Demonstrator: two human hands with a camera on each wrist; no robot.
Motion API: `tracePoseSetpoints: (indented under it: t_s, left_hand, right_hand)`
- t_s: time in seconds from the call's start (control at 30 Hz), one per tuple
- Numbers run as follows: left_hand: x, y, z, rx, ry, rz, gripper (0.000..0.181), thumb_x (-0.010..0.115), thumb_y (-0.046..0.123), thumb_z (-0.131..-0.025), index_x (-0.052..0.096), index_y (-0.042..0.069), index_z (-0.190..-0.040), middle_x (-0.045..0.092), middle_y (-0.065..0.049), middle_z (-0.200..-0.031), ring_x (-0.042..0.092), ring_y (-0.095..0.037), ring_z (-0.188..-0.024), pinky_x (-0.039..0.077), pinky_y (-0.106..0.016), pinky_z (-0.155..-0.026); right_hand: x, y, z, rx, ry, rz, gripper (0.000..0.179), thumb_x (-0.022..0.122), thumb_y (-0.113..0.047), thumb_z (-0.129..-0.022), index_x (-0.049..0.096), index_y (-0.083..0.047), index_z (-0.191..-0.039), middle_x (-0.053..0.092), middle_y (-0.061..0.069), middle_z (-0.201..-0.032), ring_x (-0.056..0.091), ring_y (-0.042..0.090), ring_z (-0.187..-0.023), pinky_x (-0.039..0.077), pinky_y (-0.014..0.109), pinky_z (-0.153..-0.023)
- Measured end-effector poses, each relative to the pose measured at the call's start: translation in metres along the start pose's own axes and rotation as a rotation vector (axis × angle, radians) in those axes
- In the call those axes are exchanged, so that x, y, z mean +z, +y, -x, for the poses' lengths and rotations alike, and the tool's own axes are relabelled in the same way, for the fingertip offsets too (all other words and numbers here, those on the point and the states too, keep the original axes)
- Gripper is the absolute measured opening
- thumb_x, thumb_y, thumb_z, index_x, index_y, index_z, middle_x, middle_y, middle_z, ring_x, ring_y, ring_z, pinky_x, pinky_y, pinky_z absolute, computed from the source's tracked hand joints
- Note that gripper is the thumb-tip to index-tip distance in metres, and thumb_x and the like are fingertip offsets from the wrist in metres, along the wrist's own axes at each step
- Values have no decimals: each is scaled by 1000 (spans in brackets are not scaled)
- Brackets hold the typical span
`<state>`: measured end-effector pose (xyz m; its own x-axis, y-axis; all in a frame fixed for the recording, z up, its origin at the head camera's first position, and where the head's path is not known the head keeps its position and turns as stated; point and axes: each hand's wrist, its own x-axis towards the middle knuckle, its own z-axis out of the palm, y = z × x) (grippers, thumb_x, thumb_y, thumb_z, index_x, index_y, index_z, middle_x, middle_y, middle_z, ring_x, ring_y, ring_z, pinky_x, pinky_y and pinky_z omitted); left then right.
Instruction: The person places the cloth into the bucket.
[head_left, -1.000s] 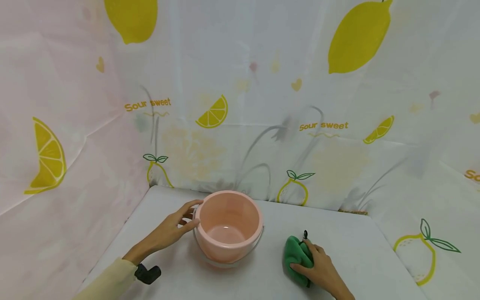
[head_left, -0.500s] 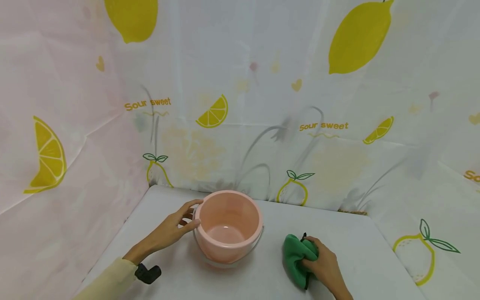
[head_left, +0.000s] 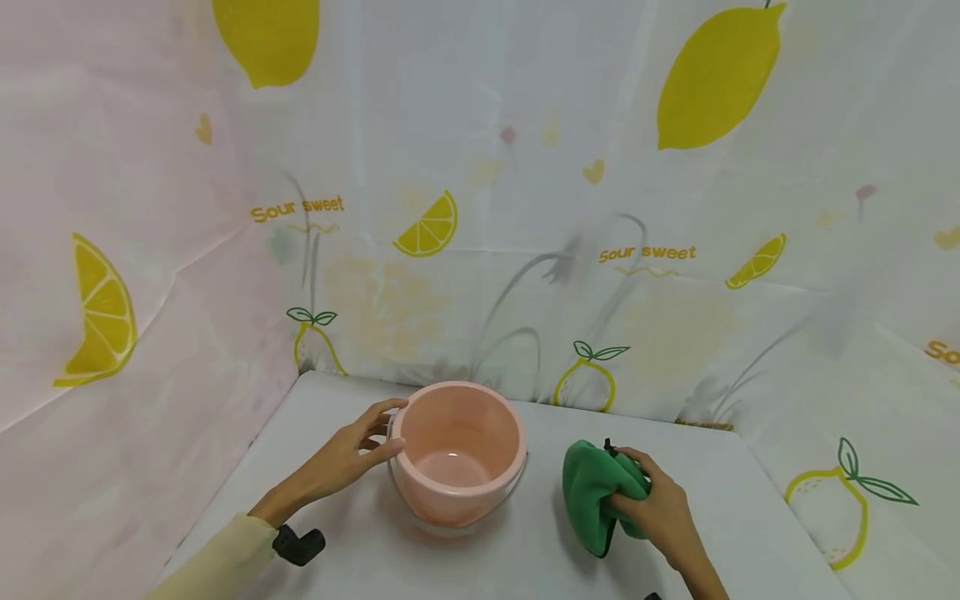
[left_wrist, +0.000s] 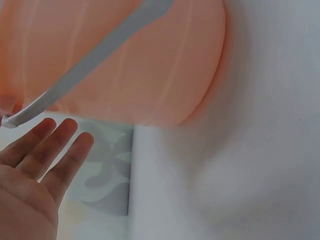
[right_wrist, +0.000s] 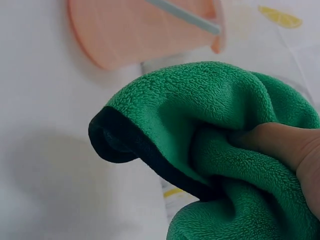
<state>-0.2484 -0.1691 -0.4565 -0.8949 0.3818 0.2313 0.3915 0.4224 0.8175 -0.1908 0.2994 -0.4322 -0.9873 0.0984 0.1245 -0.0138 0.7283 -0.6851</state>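
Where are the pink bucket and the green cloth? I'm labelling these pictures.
pink bucket (head_left: pixel 457 492), head view, on its front outer wall.
green cloth (head_left: pixel 588 492), head view, on the bunched fold left of the fingers.

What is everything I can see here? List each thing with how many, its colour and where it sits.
bucket: one, pale pink, with a grey wire handle lying down around it; stands on the table near the back, left of middle.
cloth: one, green with a dark edge, bunched up to the right of the bucket.
table: one, white, under everything.
backdrop: one, white sheet printed with yellow lemons and "Sour sweet", behind and at both sides.
wrist device: one, black, on the left wrist.
sleeve: one, pale yellow, left arm.
left hand: fingers straight, touching the bucket's left side.
right hand: grips the cloth.
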Motion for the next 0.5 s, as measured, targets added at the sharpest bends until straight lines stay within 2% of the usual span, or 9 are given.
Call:
tracePoseSetpoints:
  t_s: [0.2, 0.5]
  left_hand:
    - [3, -2, -1, -8, -29, 86, 59, 62, 41, -103, 34, 41, -155, 57, -9, -145, 59, -28, -129, 50, -49, -103]
    - [5, -3, 0, -5, -27, 108, 61, 62, 40, -103, 33, 40, -157, 58, -8, -144, 59, -30, -129, 51, -48, -101]
  right_hand:
    - [-12, -18, -3, -29, 16, -49, 67, 85, -24, -85, 56, -19, -145, 62, 17, -135, 61, 31, -105, 52, 38, -73]
    - [-22, -43, -9, -67, 8, -127, 64, 81, -19, -88, 55, -20, -147, 58, 18, -141, 60, 34, -107, 53, 39, -74]
